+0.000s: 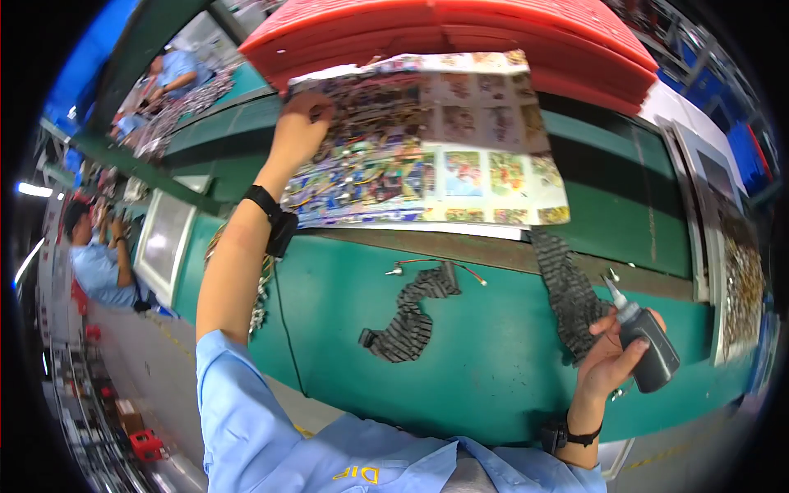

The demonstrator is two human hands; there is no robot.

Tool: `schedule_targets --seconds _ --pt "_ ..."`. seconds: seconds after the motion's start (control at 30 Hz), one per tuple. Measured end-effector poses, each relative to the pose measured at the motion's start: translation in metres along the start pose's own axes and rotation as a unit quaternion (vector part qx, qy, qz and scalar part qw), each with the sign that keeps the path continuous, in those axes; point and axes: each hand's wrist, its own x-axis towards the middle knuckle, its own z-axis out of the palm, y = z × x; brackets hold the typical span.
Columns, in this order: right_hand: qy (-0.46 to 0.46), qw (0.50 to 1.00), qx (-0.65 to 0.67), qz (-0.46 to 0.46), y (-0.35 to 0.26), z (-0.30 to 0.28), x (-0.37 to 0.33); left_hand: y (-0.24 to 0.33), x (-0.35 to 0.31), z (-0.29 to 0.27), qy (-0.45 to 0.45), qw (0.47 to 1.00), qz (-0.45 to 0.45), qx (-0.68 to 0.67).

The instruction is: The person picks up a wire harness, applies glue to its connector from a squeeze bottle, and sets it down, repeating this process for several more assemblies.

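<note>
While the right hand [605, 363] grips a dark plastic bottle [654, 360], I can't tell if the left hand [302, 130] holds the colourful picture sheet [477, 168]. Blue-shirted people [99, 271] are past the green table [493, 353].

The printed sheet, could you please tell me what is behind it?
Beyond the printed sheet, a red stack shows; the part the sheet covers cannot be seen.

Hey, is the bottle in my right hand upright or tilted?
Tilted: the bottle leans in your right hand, its nozzle pointing up and left in the picture.
</note>
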Motion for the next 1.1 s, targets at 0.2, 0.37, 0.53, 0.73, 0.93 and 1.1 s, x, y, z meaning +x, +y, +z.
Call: schedule_targets --seconds 0.2,0.37,0.53,0.73,0.93,1.1 --pt "-0.008 0.998 0.041 0.045 -0.003 -0.038 -0.003 0.112 -0.11 -0.127 -0.188 0.971 -0.033 -0.142" --pt "-0.011 0.992 0.065 0.111 -0.015 -0.02 -0.009 0.159 -0.321 -0.203 -0.486 0.771 -0.266 -0.313" --pt "-0.095 0.981 0.095 0.141 -0.026 -0.012 -0.014 0.158 -0.559 -0.131 -0.341 0.805 -0.467 -0.134" --pt "-0.172 0.973 0.076 0.138 -0.025 -0.024 -0.021 0.124 -0.72 -0.002 -0.119 0.899 -0.407 0.106" --pt "-0.18 0.971 0.093 0.128 -0.034 -0.037 -0.022 0.173 -0.776 0.052 -0.159 0.827 -0.503 -0.193" --pt "-0.178 0.974 0.061 0.123 -0.028 -0.037 -0.029 0.196 -0.779 0.044 -0.09 0.797 -0.559 -0.211"
